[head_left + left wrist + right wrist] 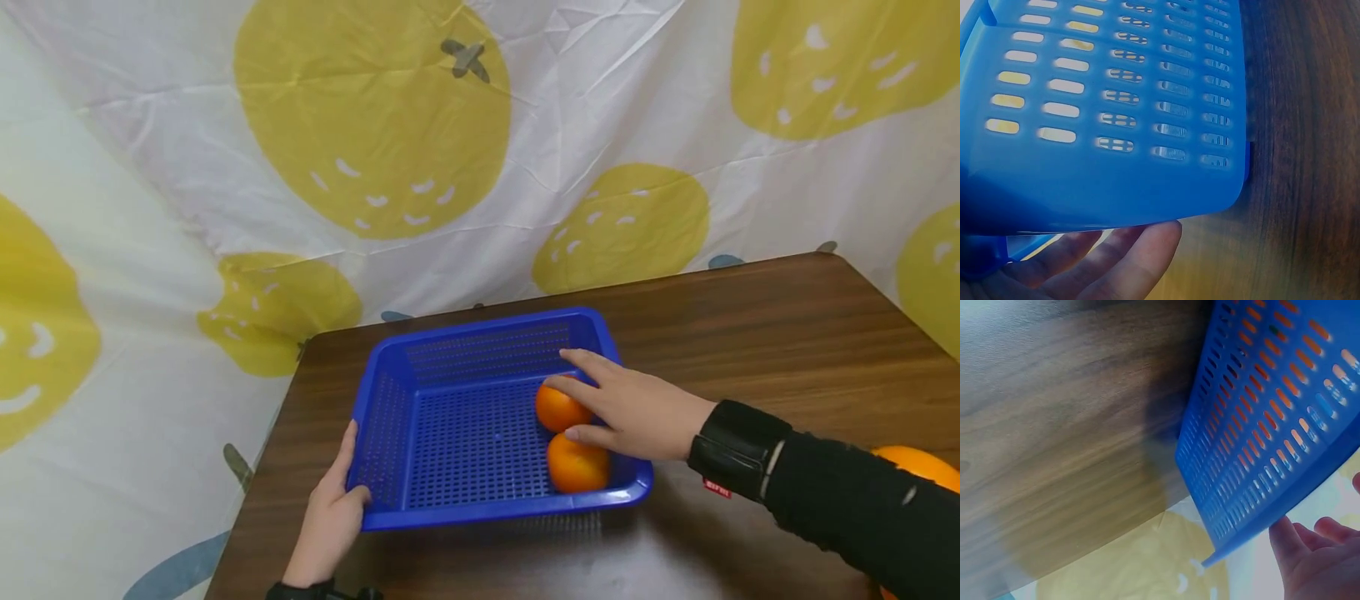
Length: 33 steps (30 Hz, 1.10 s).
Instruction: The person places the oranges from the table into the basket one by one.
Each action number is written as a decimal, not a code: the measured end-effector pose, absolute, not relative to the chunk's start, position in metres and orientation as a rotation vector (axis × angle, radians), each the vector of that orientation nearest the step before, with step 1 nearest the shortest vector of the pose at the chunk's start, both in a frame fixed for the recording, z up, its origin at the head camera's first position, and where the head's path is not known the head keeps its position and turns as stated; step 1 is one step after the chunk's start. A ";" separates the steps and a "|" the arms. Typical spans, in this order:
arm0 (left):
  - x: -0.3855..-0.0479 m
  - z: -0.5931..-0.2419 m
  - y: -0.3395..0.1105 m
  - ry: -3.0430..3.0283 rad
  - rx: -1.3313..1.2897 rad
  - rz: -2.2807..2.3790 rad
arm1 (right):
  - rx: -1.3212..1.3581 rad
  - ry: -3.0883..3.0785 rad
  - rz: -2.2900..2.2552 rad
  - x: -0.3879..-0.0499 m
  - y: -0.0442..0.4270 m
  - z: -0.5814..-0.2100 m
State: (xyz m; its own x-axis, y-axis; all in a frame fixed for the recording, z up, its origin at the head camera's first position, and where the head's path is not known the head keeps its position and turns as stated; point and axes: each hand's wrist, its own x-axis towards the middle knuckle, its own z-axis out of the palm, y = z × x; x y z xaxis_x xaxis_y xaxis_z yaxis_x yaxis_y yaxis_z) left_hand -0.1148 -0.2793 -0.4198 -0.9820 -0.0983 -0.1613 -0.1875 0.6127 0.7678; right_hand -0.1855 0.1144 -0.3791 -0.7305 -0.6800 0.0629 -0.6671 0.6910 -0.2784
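A blue plastic basket point(480, 504) with slotted sides is on the wooden table. Inside it, along the right wall, lie two oranges, a far orange point(557, 408) and a near orange point(577, 467), side by side. My left hand point(332, 512) grips the basket's left rim near the front corner; the left wrist view shows its fingers against the rim point(1132, 265). Reaching across the right rim, my right hand point(633, 408) hovers at the oranges with fingers spread and fairly straight. Whether its fingertips touch the fruit is hard to tell.
More orange fruit point(918, 460) shows at the right edge, partly covered by the right sleeve point(847, 492). The brown wooden table point(787, 333) ends at a white cloth point(165, 167) printed with yellow fruit, behind and to the left.
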 end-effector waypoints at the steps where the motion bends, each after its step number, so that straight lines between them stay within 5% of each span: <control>1: -0.115 -0.420 -0.279 2.731 -0.238 1.318 | -1.129 2.849 -0.446 -0.183 0.117 -0.378; 33: -0.114 -0.421 -0.278 2.717 -0.259 1.319 | -0.890 3.007 -0.599 -0.127 0.210 -0.378</control>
State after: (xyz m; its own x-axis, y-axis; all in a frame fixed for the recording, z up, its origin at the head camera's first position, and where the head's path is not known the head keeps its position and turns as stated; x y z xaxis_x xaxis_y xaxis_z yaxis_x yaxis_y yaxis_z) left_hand -0.1138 -0.2780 -0.4207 -0.9794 -0.1051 -0.1727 -0.2007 0.6080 0.7682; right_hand -0.1273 0.2098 -0.3784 -0.8434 -0.5153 0.1521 -0.5343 0.7744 -0.3389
